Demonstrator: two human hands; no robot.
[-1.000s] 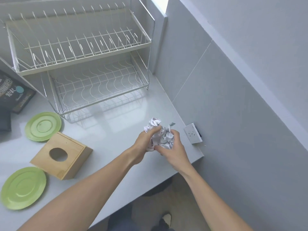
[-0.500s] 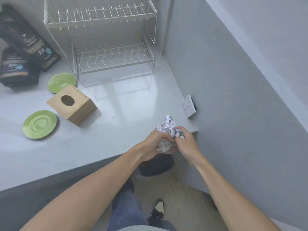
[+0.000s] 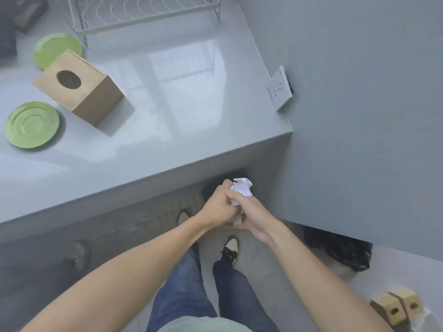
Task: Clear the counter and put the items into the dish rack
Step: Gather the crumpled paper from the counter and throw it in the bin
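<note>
My left hand (image 3: 219, 209) and my right hand (image 3: 254, 216) are both closed around a crumpled ball of white paper (image 3: 242, 188), held below the counter's front edge, over the floor. On the grey counter (image 3: 167, 144) lie two green plates, one near the left edge (image 3: 32, 124) and one further back (image 3: 56, 49), partly hidden by a wooden tissue box (image 3: 79, 86). Only the lower shelf of the white wire dish rack (image 3: 143, 13) shows, at the top of the view, with nothing on it.
A white wall socket (image 3: 279, 88) sits on the grey wall at the counter's right end. Dark packages (image 3: 26, 10) lie at the back left. A black bag (image 3: 345, 252) and wooden blocks (image 3: 395, 307) are on the floor to the right. My legs and shoes are below.
Both hands have carried the crumpled paper off the counter and down past its front edge. The view has tilted down, so the rack's upper shelf has left the frame.
</note>
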